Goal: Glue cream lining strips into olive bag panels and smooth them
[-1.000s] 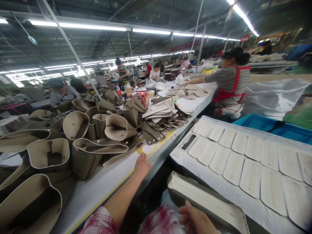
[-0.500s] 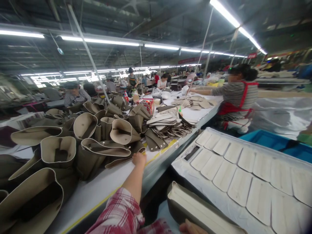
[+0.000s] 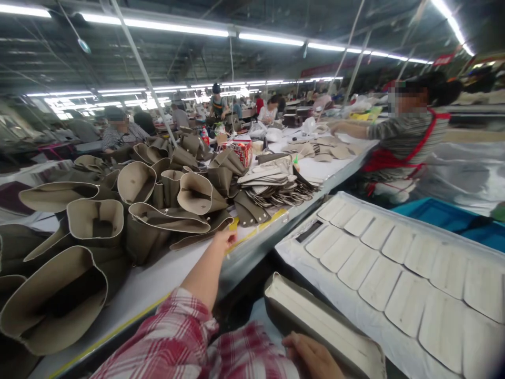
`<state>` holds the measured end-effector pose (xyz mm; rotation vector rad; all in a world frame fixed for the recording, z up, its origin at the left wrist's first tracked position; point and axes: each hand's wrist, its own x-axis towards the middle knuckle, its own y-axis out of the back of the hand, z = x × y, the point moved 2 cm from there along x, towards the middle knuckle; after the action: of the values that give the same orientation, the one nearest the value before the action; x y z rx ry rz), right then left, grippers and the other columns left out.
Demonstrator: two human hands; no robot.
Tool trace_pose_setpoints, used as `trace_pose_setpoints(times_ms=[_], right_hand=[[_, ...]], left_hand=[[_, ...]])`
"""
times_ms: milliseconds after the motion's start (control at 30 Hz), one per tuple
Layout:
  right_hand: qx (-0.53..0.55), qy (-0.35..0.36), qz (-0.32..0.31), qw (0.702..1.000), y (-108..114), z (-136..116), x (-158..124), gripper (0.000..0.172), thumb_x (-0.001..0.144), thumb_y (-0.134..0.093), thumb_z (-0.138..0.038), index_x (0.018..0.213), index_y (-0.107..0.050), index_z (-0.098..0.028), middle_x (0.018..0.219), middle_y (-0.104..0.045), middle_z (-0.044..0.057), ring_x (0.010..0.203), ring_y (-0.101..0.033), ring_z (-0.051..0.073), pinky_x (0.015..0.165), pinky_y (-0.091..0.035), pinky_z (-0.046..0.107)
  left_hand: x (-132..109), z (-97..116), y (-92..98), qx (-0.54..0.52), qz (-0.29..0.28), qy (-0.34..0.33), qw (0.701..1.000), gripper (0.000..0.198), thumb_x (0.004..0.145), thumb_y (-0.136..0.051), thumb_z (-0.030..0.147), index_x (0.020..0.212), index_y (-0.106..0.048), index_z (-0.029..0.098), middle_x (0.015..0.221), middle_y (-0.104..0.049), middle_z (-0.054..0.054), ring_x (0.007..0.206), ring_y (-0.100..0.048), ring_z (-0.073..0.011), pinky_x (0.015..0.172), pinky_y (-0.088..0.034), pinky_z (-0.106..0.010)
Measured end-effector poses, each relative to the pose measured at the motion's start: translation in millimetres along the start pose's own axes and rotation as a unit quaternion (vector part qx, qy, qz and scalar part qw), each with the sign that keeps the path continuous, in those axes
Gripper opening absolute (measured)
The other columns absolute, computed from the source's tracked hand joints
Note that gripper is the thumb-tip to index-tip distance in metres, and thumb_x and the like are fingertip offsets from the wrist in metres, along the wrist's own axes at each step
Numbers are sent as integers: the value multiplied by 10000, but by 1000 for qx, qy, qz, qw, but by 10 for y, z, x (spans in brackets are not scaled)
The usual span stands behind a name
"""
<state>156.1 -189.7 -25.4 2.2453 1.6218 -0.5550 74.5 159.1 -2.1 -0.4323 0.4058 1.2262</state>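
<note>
My left hand point(image 3: 223, 240) reaches out to the front edge of the long worktable point(image 3: 158, 279). Its fingers are curled together, just below the end of a flattened olive leather-like piece point(image 3: 205, 235); whatever they may hold is too small to make out. Low in the view, my right hand point(image 3: 315, 355) lies with its fingers stretched out against the near side of a folded olive piece with a cream panel point(image 3: 323, 321). That piece sits slanted near my lap. Several olive tube-shaped pieces with beige linings point(image 3: 94, 218) stand heaped on the table to the left.
A pile of cream-and-dark flat parts point(image 3: 272, 181) lies farther along the table, beside a red patterned box point(image 3: 239, 150). To the right, a white-covered board point(image 3: 307, 258) carries rows of cream panels. Beyond it are a blue bin point(image 3: 453, 221) and a co-worker in a red apron point(image 3: 410, 137).
The view has tilted down and shifted left. My left hand has drawn slightly apart from the olive piece's end. More of my right hand now shows beside the folded piece.
</note>
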Motion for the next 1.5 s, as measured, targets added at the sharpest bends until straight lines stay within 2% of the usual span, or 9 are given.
trace_pose_setpoints(times_ms=[233, 400, 500, 633, 733, 900, 1000, 1300, 1500], right_hand=[[77, 14, -20, 997, -139, 47, 96, 613, 599, -539, -773, 794, -630, -199, 756, -651, 66, 578, -583, 174, 524, -395, 287], [211, 131, 5, 969, -321, -331, 6, 669, 630, -622, -705, 1013, -577, -159, 924, -647, 82, 814, -622, 196, 692, -483, 304], [356, 152, 63, 920, -186, -476, -60, 658, 619, -641, -695, 966, -511, -151, 739, -640, 50, 626, -625, 178, 554, -491, 283], [371, 162, 272, 873, 477, -374, -477, 519, 714, -595, -644, 909, -422, -194, 619, -603, -9, 450, -555, 123, 424, -455, 230], [204, 53, 387, 898, 1155, -76, -797, 465, 815, -442, -652, 852, -448, -189, 498, -520, -31, 331, -466, 113, 303, -351, 203], [-106, -132, 350, 922, 1844, 487, -876, 470, 885, -357, -560, 737, -550, -158, 516, -469, 3, 351, -437, 114, 325, -301, 216], [-111, -133, 326, 929, 1989, 679, -823, 453, 849, -448, -553, 669, -557, -153, 575, -504, 27, 440, -463, 110, 382, -319, 203], [132, -103, 262, 950, 1936, 1073, -808, 724, 784, -270, -751, 1093, -500, -138, 554, -404, -59, 342, -251, 57, 330, -193, 191], [349, 70, 133, 925, 1703, 1115, -1160, 623, 708, -655, -527, 1203, -515, -177, 841, -509, 11, 444, -355, 27, 373, -184, 171]], left_hand=[[-1378, -841, 131, -84, -109, 60, 989, 96, 766, -651, 117, 818, -572, 98, 694, -591, -22, 537, -539, -48, 515, -471, -142], [-2126, -1656, 25, 113, -376, 13, 919, 342, 701, -715, 410, 832, -575, 126, 660, -615, -32, 560, -548, -115, 513, -416, -199], [-2149, -1651, -266, 283, -413, -71, 862, 341, 776, -606, 471, 827, -572, 135, 707, -638, -48, 635, -577, -157, 588, -435, -240], [-2111, -1141, -996, 458, -575, -231, 637, 299, 825, -533, 442, 848, -634, 162, 828, -674, -37, 771, -611, -176, 701, -451, -243], [-1835, -800, -1635, 478, -524, -329, 623, 335, 877, -438, 428, 973, -649, 187, 1007, -667, -37, 952, -590, -176, 875, -420, -259], [-1297, -1183, -2517, 504, -676, -144, 518, 423, 841, -481, 396, 1202, -560, 190, 1268, -559, -51, 1160, -507, -185, 1008, -360, -289], [-1288, -1455, -2752, 487, -748, -91, 442, 479, 823, -508, 376, 1258, -513, 175, 1309, -522, -70, 1175, -498, -191, 1011, -366, -303], [-1892, -1605, -3020, 423, -811, -372, 157, 340, 665, -528, 82, 954, -689, 163, 906, -686, -114, 907, -605, -266, 875, -426, -371], [-1796, -1747, -3269, 546, -795, -192, 183, 422, 616, -530, 74, 987, -699, 184, 930, -699, -38, 805, -610, -175, 713, -442, -229]])
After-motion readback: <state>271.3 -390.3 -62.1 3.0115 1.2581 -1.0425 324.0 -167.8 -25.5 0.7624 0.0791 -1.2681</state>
